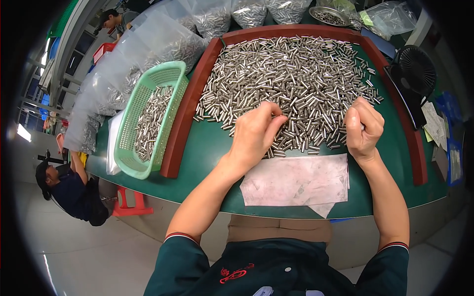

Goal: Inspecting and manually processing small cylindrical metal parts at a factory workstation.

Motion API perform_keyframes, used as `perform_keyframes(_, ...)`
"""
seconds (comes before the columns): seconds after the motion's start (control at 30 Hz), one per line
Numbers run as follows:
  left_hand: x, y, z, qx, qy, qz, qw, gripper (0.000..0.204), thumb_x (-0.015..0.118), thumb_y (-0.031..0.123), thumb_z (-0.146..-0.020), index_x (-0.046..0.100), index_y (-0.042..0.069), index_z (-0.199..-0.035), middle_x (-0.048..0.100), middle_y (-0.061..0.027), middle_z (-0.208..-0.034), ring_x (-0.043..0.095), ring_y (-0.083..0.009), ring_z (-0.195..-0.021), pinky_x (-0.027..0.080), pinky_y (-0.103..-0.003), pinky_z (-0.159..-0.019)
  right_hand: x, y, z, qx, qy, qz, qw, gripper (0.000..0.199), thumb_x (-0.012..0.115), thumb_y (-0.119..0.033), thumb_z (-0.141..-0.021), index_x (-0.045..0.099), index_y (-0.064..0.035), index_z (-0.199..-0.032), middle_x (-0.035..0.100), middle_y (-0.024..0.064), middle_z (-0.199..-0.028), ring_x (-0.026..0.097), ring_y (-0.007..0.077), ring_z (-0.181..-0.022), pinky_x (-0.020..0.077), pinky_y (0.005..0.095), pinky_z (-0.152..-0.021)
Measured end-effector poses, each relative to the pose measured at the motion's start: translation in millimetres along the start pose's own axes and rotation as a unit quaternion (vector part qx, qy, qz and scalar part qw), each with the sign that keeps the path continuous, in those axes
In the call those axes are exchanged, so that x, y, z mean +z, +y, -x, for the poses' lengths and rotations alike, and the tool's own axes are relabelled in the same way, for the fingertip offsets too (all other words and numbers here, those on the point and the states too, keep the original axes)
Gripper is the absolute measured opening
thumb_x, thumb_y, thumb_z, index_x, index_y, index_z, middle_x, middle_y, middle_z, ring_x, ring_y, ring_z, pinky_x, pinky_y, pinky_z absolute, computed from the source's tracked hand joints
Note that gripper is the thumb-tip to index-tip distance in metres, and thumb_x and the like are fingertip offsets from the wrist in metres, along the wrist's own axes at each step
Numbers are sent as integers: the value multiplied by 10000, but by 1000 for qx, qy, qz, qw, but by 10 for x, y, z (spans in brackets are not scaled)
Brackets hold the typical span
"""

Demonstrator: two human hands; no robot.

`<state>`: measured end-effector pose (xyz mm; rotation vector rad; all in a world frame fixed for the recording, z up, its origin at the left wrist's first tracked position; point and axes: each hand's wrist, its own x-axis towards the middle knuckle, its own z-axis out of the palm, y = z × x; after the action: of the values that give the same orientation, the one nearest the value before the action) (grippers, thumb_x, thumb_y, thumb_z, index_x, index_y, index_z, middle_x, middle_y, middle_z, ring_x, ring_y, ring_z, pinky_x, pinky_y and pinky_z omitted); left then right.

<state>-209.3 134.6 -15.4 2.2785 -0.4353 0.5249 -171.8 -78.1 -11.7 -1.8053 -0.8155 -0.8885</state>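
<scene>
The left hand (254, 129) rests with fingers bent on the near edge of a heap of small shiny metal cylindrical pins (291, 84), pinching at a few. The right hand (364, 127), just beside the heap, is clenched in a fist; what it holds, I cannot tell. A worn white paper sheet (296, 180) lies between the wrists. Left of the left hand stands a mint-green perforated plastic basket (148, 98) with more pins.

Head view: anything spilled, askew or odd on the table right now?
Nothing looks spilled. The metal pins lie in one loose heap inside the red-brown border, and the green basket sits upright outside it with pins inside. The only untidy bit: the paper sheets overlap crookedly, one corner hanging over the table edge.
</scene>
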Motion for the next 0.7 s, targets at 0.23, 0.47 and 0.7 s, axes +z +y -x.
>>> perform_keyframes(0.23, -264, -222, 9, -302, -58, 591, 746, 104, 537, 88, -830, 503, 47, -919, 568, -68, -744, 310, -18, -481, 256, -156, -432, 9, -8, -13, 4, 2, -1, 1000, 176, 488, 41, -685, 398, 11, -536, 341, 61, -490, 307, 160, -397, 237, 289, -377)
perform_keyframes(0.47, -255, -264, 4, -315, -88, 642, 694, 105, 512, 83, -843, 542, 31, -929, 563, -70, -773, 298, -24, -476, 264, -157, -435, -4, 4, -11, 3, -1, 7, 1000, 182, 489, 41, -685, 394, 10, -533, 339, 62, -490, 306, 160, -396, 236, 288, -377)
perform_keyframes(0.7, -261, -245, 3, -329, -92, 653, 676, 115, 499, 106, -856, 537, 19, -923, 552, -71, -760, 294, -26, -472, 273, -155, -438, 4, 2, -14, 3, 2, 3, 1000, 181, 494, 37, -687, 400, 12, -534, 340, 65, -490, 315, 164, -396, 245, 289, -379)
